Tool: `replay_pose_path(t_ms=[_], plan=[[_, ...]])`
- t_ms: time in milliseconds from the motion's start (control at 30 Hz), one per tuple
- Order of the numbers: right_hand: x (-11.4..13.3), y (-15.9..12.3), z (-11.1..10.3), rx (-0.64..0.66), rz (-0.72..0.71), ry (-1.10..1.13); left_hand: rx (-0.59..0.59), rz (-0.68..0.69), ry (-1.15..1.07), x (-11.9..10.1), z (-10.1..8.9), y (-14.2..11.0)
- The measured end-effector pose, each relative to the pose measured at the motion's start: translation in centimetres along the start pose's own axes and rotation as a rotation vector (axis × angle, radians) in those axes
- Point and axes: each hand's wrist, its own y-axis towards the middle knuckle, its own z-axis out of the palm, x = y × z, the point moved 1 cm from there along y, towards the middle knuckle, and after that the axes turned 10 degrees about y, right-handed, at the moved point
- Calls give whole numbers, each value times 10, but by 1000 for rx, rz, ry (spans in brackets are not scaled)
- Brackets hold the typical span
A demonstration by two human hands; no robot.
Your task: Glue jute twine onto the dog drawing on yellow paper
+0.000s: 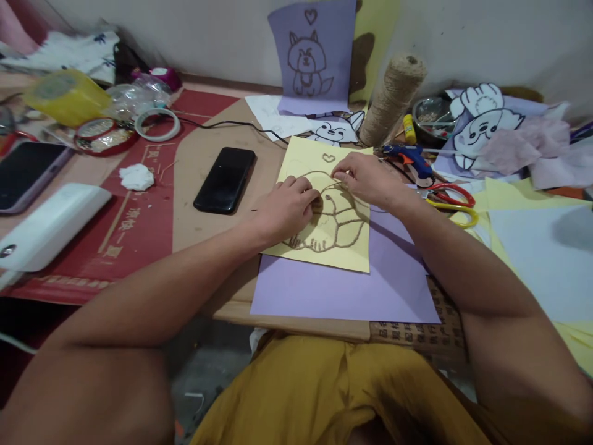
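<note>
A yellow sheet of paper (352, 256) carries a picture outlined in brown twine (348, 224), with a small heart near its top. My left hand (291, 207) rests on the sheet's left side, fingers curled together over the outline; what lies under the fingertips is hidden. At the upper right of the outline, my right hand (368, 176) has thumb and forefinger pinched on a thin strand of twine. Beneath the yellow sheet lies a larger purple sheet (324, 296).
A black phone (225, 180) lies left of the sheets. To the right are a blue glue gun (412, 162) and scissors (456, 196). Behind stand a twine spool (393, 99) and a purple card (333, 55). Further left are a tape roll (157, 125) and white device (55, 225).
</note>
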Motion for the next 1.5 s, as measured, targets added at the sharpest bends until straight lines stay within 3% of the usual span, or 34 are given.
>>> replay_pose_path(t_ms=[233,433,600,700,833,1000,1100,1367,1500], plan=[[0,-6,-20,-53,7,-22,-27,7,-2,1,3,1],[-7,-54,-64,-197,74,-95,-32,12,3,0,0,0],[-42,-121,-97,-420,318,-190,0,0,13,-2,-2,1],[-71,-155,-110,-490,477,-232,0,-1,15,-1,-2,2],[-101,-182,-112,-375,639,-259,-25,18,21,1,0,3],[-113,-185,-103,-294,694,-225,-20,10,18,4,2,4],[-116,-180,-100,-273,700,-332,-23,8,16,4,1,4],[-118,-151,-89,-147,527,-379,38,-32,6,-2,-7,4],[-116,-150,-91,-89,512,-389,34,-32,-1,-4,-8,3]])
